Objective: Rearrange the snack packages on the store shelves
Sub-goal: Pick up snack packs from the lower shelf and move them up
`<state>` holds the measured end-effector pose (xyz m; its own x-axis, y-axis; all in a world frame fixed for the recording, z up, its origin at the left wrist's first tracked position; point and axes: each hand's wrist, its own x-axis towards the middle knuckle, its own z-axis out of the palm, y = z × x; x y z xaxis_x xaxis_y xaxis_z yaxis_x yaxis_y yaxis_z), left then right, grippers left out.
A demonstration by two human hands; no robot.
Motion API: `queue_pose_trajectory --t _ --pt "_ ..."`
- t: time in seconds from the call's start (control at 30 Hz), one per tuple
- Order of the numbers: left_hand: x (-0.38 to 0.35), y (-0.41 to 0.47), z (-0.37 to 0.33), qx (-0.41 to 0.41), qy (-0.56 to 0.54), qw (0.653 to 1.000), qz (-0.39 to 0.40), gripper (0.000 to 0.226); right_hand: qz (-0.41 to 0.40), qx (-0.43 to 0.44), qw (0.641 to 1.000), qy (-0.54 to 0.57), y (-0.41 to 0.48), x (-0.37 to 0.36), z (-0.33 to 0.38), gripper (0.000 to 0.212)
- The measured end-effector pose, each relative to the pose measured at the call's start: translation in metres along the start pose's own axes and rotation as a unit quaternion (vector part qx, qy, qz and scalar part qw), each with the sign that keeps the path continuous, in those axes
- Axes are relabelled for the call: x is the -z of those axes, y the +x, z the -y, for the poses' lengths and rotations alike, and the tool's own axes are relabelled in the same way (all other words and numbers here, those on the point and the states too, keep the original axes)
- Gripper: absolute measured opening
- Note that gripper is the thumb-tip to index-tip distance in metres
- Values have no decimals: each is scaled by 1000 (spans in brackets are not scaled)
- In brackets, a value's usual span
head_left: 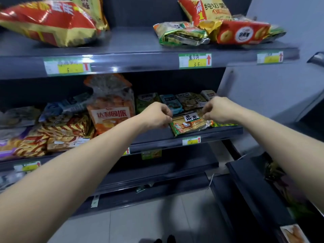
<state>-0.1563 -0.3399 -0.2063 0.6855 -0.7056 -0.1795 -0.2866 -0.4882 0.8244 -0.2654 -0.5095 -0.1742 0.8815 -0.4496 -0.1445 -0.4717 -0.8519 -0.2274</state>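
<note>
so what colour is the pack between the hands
The cracker pack: green edges, tan middle; head view.

Cracker pack [188,126] corners hidden, price tags [67,66] blurred

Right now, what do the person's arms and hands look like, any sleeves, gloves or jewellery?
No sleeves in view: left forearm and right forearm are bare. Left hand and right hand wear no gloves; no watch, bracelet or ring shows.
</note>
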Motion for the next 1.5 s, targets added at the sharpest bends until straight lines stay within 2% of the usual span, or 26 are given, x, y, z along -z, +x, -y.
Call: queue_pose_trajectory --t 0.1,0.27,0.47,0.57,0.63,0.73,0.9,1.0,1.2,1.3,1.4,1.5 --pt "-10 25 -3 14 -20 1000 4 19 -9 -19 1000 16 15 -2 -14 26" --pt "-29 65 -12 25 -40 999 14 16 -31 -53 997 45 36 -6 -32 31" --pt "-58 110 -9 61 -56 996 20 25 -22 -70 994 76 84 -20 -67 38" --pt "-68 139 -8 73 -61 995 -13 6 -16 -65 995 67 122 -26 -89 40" --pt "-75 161 -8 92 -65 993 -36 14 -7 -60 996 63 152 -30 -105 49" --pt "-84 190 -9 110 -54 991 -45 6 25 -34 998 53 186 -34 -119 60" --pt "-104 231 -13 129 -41 987 -82 11 56 21 998 8 236 -44 -145 41" --pt "-117 242 -18 116 -18 990 -84 35 74 32 997 -4 257 -54 -156 37" --pt "-131 268 -8 119 12 989 -85 30 98 20 995 3 287 -74 -165 37" --pt "-131 279 -8 165 11 979 -116 31 102 -1 994 32 295 -75 -162 45" --pt "-133 289 -8 204 -29 972 -114 34 102 -27 991 84 304 -76 -162 51" --pt "-135 300 -6 241 -84 960 -114 33 120 -52 979 155 311 -82 -159 26"
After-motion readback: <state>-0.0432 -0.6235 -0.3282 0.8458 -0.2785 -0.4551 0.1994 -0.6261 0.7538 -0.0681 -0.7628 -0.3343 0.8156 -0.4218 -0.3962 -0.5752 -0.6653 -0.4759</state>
